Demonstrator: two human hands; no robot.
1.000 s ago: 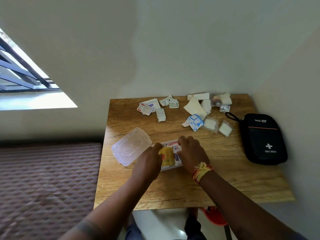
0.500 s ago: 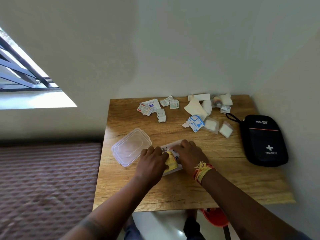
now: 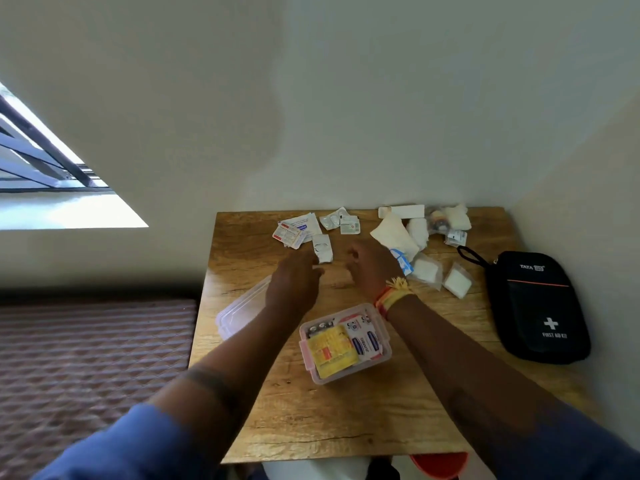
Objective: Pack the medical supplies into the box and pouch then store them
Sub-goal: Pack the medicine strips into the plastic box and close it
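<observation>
A person in blue sleeves leaned over a wooden table (image 3: 263, 420) set against a pale wall, both arms stretched across it. The left hand (image 3: 294, 282) hung above the tabletop with its fingers loosely extended, gripping nothing, its tips just short of a small white sachet (image 3: 322, 248). The right hand (image 3: 372, 268), a yellow and orange thread band (image 3: 393, 296) at its wrist, hovered beside it, fingers slackly curled and empty as far as could be seen. Nearer the person, between the two forearms, stood the clear plastic box (image 3: 346, 342) with pinkish clips, lid off, already holding a yellow packet (image 3: 330, 349), a foil blister strip and white packets with blue print. Its clear lid (image 3: 239, 311) lay flat to the left, partly hidden by the left arm. Along the far edge lay the loose supplies: a cluster of printed sachets (image 3: 296, 230) at the left, two more packets (image 3: 341, 220) near the middle, and at the right a heap of white gauze and dressings (image 3: 410, 230), with two bagged gauze pads (image 3: 441, 275) in front. The black first-aid pouch (image 3: 536, 306), zipped and flat, rested at the table's right side, well apart from the box
</observation>
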